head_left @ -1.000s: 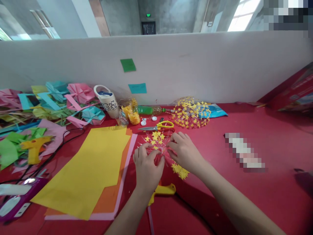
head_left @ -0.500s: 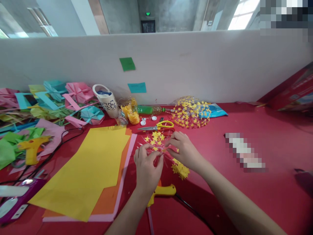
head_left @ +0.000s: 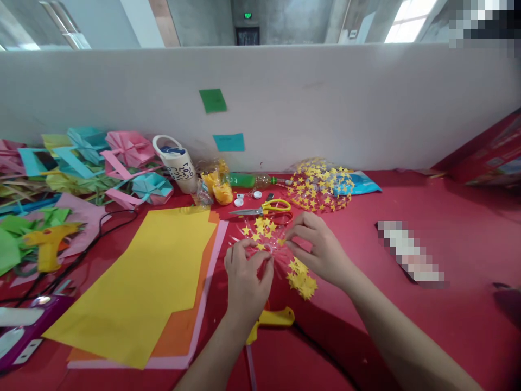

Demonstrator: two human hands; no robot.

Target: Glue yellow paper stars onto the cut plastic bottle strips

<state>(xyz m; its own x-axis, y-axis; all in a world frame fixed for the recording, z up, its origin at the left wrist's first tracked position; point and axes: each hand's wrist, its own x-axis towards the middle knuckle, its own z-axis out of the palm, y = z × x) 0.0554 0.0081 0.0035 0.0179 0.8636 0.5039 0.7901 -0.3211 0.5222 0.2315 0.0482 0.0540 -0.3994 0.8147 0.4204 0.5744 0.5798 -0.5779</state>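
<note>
Left hand (head_left: pixel 247 269): narrow pinch on clear spray (head_left: pixel 255 237) (exact grip hard to see)
Right hand (head_left: pixel 319 247): pinching 1 star (head_left: pixel 281 242)
Spray spot: tabletop (head_left: pixel 407 336), below scissors (head_left: pixel 260 210)
Glue guns (head_left: pixel 280 317): 2, one part-hidden by left wrist
Star pile (head_left: pixel 302 279): 1, overlapped, uncountable

**A craft workshop in a concrete-walled room**

You're at a handicraft station: your red worktop (head_left: pixel 407 336) carries coloured sheets (head_left: pixel 138 282), folded paper pieces (head_left: pixel 129 147), yellow stars (head_left: pixel 302 281), scissors (head_left: pixel 277 206) and yellow glue guns (head_left: pixel 277 317). Beyond your white partition (head_left: pixel 345 103), you can see bare grey walls (head_left: pixel 293 21) and a lit green sign (head_left: pixel 248 16).
</note>
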